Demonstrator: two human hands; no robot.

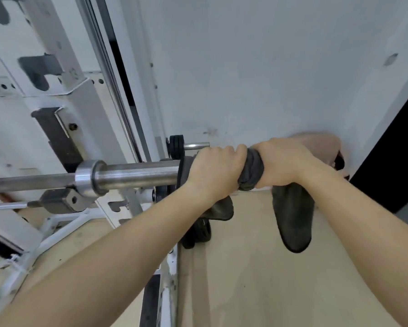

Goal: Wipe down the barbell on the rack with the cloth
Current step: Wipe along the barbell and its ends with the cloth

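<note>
As both hands, the left hand (216, 167) and right hand (284, 162), clamp a dark cloth (251, 169) around the outer sleeve of the barbell (137, 173), the wipe looks well under way at the bar's end. Next, judging by the bare steel, comes a slide inward toward the collar. Beyond stand the white rack (63, 67), a tan floor (245, 267) and a pale wall (269, 67).
</note>
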